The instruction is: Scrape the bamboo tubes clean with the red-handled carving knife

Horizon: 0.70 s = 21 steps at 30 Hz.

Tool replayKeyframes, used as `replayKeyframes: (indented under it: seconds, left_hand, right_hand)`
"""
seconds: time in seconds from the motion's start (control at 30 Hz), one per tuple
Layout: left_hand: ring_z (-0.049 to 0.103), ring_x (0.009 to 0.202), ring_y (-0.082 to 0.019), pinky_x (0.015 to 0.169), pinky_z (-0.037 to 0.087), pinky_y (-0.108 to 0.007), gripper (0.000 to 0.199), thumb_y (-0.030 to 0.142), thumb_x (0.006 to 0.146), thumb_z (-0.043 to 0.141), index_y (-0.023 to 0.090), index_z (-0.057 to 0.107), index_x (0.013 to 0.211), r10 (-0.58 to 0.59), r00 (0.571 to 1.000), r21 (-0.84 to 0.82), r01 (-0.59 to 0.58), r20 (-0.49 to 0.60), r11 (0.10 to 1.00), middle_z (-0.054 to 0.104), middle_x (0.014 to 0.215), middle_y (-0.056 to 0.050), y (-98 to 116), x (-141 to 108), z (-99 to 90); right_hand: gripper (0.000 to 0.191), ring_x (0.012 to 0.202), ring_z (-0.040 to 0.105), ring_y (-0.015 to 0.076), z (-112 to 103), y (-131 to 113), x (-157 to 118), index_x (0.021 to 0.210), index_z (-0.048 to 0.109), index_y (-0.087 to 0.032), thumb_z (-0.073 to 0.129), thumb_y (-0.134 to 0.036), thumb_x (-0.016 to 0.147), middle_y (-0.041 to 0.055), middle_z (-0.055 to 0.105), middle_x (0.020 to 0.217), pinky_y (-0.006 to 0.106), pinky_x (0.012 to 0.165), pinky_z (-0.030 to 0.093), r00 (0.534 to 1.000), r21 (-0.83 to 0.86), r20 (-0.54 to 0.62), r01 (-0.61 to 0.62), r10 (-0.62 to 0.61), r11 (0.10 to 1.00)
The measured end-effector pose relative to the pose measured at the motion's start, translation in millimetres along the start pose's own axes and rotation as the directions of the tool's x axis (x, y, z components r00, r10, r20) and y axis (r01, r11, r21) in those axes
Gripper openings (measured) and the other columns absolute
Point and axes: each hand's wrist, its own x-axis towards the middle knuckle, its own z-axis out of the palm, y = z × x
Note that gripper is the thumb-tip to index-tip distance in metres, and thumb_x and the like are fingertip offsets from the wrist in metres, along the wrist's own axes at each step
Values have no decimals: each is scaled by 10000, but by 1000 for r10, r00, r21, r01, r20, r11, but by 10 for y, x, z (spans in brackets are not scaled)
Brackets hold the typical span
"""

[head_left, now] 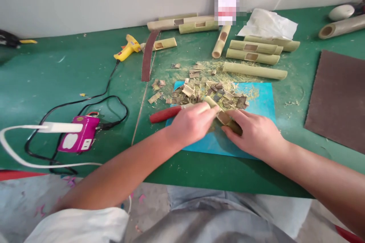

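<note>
Both of my hands grip a short bamboo tube point(223, 117) with a rectangular opening cut in its side, tilted over a blue sheet point(228, 146). My left hand point(195, 121) closes around its upper left end. At the lower right end, the thumb and fingers of my right hand point(255, 131) hold it from either side. A red-handled tool point(165, 114) lies beside my left hand, which hides part of it. Just beyond the tube are bamboo chips point(188, 90) and pale sawdust point(211, 69).
Bamboo tubes point(255, 70), several with cut openings, lie at the back of the green table point(85, 60). To the left are a yellow glue gun point(127, 48), a brown sandpaper strip point(147, 60) and a purple power socket point(78, 135) with cables. A brown sheet point(338, 98) lies right.
</note>
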Motion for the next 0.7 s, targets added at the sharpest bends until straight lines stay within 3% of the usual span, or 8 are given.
replayKeyframes:
  seconds: [0.17,0.27,0.4,0.53,0.63,0.7]
  left_hand:
    - [623,713,-129,661,543,-233,257,163,990,427,107,670,1052,-34,999,35,36,-35,999,633,765,-46,-6,-5,-14]
    - [639,739,-128,692,552,-238,254,160,986,437,102,658,1099,3,1000,-32,-3,-9,999,653,806,-54,-23,-7,-6]
    - [636,722,-132,674,544,-241,255,179,988,447,106,686,1036,-78,996,-19,77,-52,997,648,782,-54,-52,0,6]
    - [636,714,-127,679,539,-233,261,192,991,448,99,679,1067,-31,999,-69,31,-10,997,647,772,-52,-32,4,8]
    - [630,711,-128,678,538,-242,269,209,999,436,108,680,1050,-74,996,-29,72,-43,997,651,782,-55,-14,6,6]
    - [629,719,-131,689,540,-246,265,198,997,433,106,670,1072,-41,999,-16,41,-28,999,648,782,-55,-9,5,4]
  right_hand:
    - [265,642,613,162,10,-7,13,1046,657,-187,538,-349,874,25,713,847,278,533,300,1000,-4,-20,5,-5,1000]
    - [261,633,607,161,1,-6,14,1026,660,-181,534,-353,874,30,712,835,278,530,294,1000,-4,-7,3,-3,1000]
    - [253,638,608,159,-12,-2,5,1025,654,-196,540,-362,874,26,715,840,273,535,294,1000,14,2,-18,18,1000]
    - [255,641,612,168,-7,1,5,1013,652,-189,541,-368,869,27,709,831,279,532,288,999,4,22,-25,24,1000]
    - [257,642,609,168,-1,2,12,1007,649,-193,531,-380,875,24,708,822,277,538,292,999,12,22,-42,41,999]
    - [253,645,608,166,-3,0,16,992,650,-193,532,-380,870,27,708,825,275,542,293,998,16,32,-51,50,999]
